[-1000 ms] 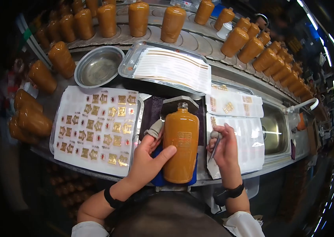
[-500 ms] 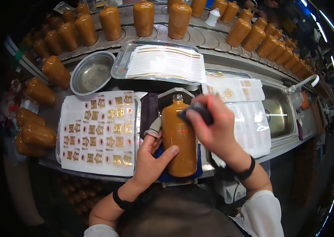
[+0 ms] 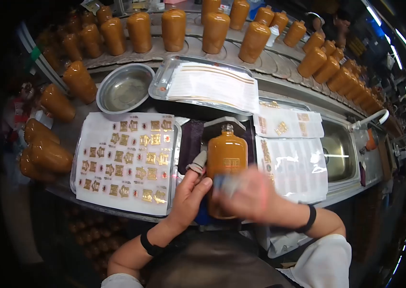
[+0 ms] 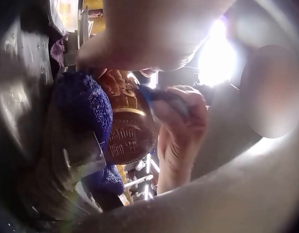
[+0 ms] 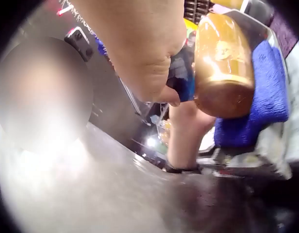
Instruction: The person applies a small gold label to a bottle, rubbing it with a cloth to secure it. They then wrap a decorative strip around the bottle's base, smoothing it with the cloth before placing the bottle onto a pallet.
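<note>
A glossy brown bottle (image 3: 227,149) leans back in a metal holder in front of me, with gold characters on its face. My left hand (image 3: 186,199) grips its left side, thumb on the front; a grey finger cover (image 3: 197,163) is on one finger. My right hand (image 3: 260,199), blurred, pinches a dark blue pad-like piece (image 5: 181,75) against the lower part of the bottle. Blue towel (image 5: 271,85) lies under the bottle. In the left wrist view, raised characters show on the bottle's base (image 4: 130,138).
A white sheet of gold characters (image 3: 92,132) lies left on a tray. Behind stand a metal bowl (image 3: 104,98) and a tray of paper strips (image 3: 157,89). More sheets (image 3: 294,185) and a sink (image 3: 342,175) are at right. Brown bottles (image 3: 173,31) line the conveyor at the back.
My right hand, holding a thin pointed tool beside the bottle earlier, came up to the bottle's shoulder with the dark blue piece, then moved down its front. The left hand stays on the bottle.
</note>
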Demonstrator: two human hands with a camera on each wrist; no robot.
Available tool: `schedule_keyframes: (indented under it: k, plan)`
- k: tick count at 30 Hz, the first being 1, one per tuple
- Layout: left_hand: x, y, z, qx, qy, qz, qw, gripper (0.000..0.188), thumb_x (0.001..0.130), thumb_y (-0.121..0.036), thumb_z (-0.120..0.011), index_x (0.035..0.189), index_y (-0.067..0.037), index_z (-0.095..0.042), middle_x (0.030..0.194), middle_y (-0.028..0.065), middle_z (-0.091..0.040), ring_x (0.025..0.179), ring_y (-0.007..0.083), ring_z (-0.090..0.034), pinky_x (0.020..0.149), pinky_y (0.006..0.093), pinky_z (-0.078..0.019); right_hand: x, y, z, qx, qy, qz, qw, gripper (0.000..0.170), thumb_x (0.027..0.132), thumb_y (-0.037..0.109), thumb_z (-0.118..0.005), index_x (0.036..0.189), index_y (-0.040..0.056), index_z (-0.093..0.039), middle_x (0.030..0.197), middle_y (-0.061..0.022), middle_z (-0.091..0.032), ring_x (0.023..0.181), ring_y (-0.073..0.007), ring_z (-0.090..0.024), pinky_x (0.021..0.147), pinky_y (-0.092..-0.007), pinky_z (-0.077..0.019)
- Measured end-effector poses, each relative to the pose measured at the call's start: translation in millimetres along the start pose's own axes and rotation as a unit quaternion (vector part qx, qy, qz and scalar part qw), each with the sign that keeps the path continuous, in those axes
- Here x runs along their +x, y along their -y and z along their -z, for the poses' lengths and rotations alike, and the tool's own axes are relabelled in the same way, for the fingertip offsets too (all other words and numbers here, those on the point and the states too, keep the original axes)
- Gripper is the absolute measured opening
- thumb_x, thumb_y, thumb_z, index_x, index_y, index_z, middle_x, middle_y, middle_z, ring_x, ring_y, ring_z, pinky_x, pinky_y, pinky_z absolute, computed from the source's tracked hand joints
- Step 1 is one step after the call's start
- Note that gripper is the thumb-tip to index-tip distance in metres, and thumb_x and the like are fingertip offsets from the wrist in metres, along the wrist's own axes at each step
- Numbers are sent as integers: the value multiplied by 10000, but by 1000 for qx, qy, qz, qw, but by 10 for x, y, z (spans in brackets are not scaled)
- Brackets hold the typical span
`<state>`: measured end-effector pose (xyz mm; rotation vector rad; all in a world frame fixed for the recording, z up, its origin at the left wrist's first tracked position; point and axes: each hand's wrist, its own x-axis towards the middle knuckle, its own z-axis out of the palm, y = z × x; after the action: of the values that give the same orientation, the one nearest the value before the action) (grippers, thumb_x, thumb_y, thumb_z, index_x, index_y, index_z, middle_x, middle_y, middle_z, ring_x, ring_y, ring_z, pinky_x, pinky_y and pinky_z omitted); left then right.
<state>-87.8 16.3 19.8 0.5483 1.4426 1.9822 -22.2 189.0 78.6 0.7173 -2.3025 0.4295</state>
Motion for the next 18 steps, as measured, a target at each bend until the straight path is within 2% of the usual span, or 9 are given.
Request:
schedule_keyframes:
  k: [1,4,5,9,12,13,14,17,18]
  plan:
    - [1,-23,3,-10,4,-3,1000,609,1006,-150,-444,1529,82,-236,1545,164,-370,1437,220,-342,1194,354,-232,-62,201,43,74,56,28,995,203,650,131,-745,813,113,-627,746,-7,-496,700,-150,-588,651,-330,-521]
    - [1,-61,-51,-27,12,11,999,612,1009,-155,-440,1527,92,-229,1546,170,-365,1440,224,-336,1197,356,-222,-41,-104,38,144,27,-165,975,204,719,64,-786,879,101,-666,771,-25,-597,633,-192,-575,575,-324,-482]
    - [-7,-76,-53,-27,13,17,999,612,1010,-155,-440,1527,94,-228,1547,172,-363,1442,225,-334,1198,357,-219,48,-253,31,137,-103,-282,944,174,737,69,-744,867,75,-629,767,-100,-561,653,-310,-566,582,-385,-469]
    - [16,-104,-58,30,10,3,999,599,1011,-152,-431,1525,89,-238,1541,174,-371,1437,226,-344,1193,358,-233,-306,87,92,96,-53,-22,994,252,707,9,-797,924,78,-691,796,-60,-626,678,-211,-619,561,-338,-497]
    - [15,-116,-107,16,7,9,1000,603,1011,-153,-430,1528,87,-234,1534,166,-377,1427,217,-353,1186,355,-246,-235,-77,169,184,-34,-314,931,168,786,59,-790,903,26,-674,787,-71,-631,688,-184,-639,598,-283,-500]
    - [9,-122,-119,17,9,4,1000,603,1014,-160,-429,1527,89,-235,1519,159,-393,1410,208,-368,1180,348,-257,-156,-209,96,146,-157,-374,902,150,777,65,-765,867,42,-647,792,-80,-620,677,-280,-590,606,-363,-472]
    - [26,-114,-123,21,10,0,1000,600,1014,-160,-427,1527,88,-239,1513,156,-399,1404,205,-374,1179,345,-259,-216,-307,132,45,-145,-298,942,163,755,50,-767,880,62,-663,798,-70,-618,697,-262,-608,631,-348,-495]
    - [18,14,-8,44,15,-24,999,572,1035,-124,-449,1535,60,-242,1525,152,-400,1374,195,-430,1141,323,-325,-510,55,97,119,-72,-45,989,226,716,45,-772,920,94,-687,788,-53,-591,756,-219,-643,698,-334,-535]
    - [65,-20,-36,34,10,-27,999,572,1035,-124,-449,1535,61,-241,1523,154,-403,1376,198,-427,1144,326,-321,-439,3,163,151,-51,-103,982,207,731,46,-766,918,85,-683,791,-61,-597,750,-217,-640,692,-332,-530]
